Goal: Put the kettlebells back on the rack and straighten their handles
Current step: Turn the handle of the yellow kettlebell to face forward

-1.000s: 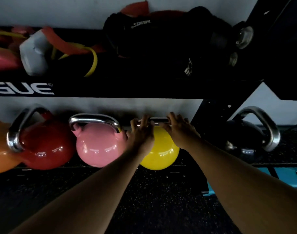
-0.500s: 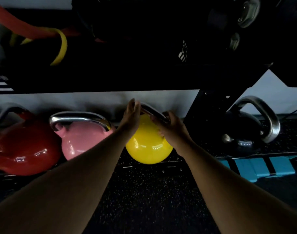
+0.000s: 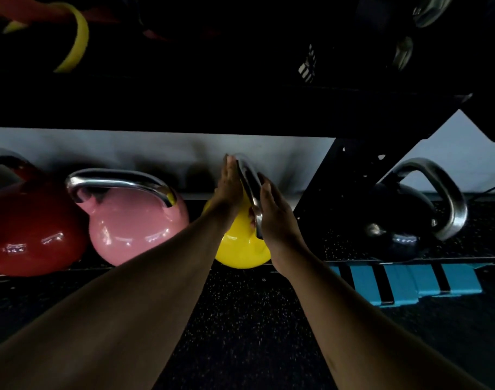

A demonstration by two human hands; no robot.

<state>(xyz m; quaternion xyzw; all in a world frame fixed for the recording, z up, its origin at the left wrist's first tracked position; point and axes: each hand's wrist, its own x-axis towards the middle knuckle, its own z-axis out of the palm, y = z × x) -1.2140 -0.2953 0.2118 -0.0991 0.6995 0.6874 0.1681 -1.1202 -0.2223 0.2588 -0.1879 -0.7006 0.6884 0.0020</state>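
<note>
A yellow kettlebell [image 3: 240, 249] sits on the low rack shelf [image 3: 353, 261] at centre. Its steel handle [image 3: 250, 190] is turned so that it runs front to back. My left hand [image 3: 231, 190] lies flat with straight fingers against the handle's left side. My right hand [image 3: 271, 218] grips the handle's near right side. Left of it stand a pink kettlebell [image 3: 133, 223] with its handle lying crosswise and a red kettlebell [image 3: 29, 232]. A black kettlebell [image 3: 398, 218] stands to the right beyond the rack's upright, its handle angled.
A black upper shelf [image 3: 184, 102] overhangs the kettlebells, holding resistance bands [image 3: 77, 38] and dark gear. A black rack upright [image 3: 350, 175] slants between the yellow and black kettlebells. Blue floor markings [image 3: 409, 282] lie right of my right arm on the speckled rubber floor.
The yellow kettlebell's handle has rotated from lying crosswise to pointing front to back. My left hand went from gripping it to pressing flat against it; the view dropped lower.
</note>
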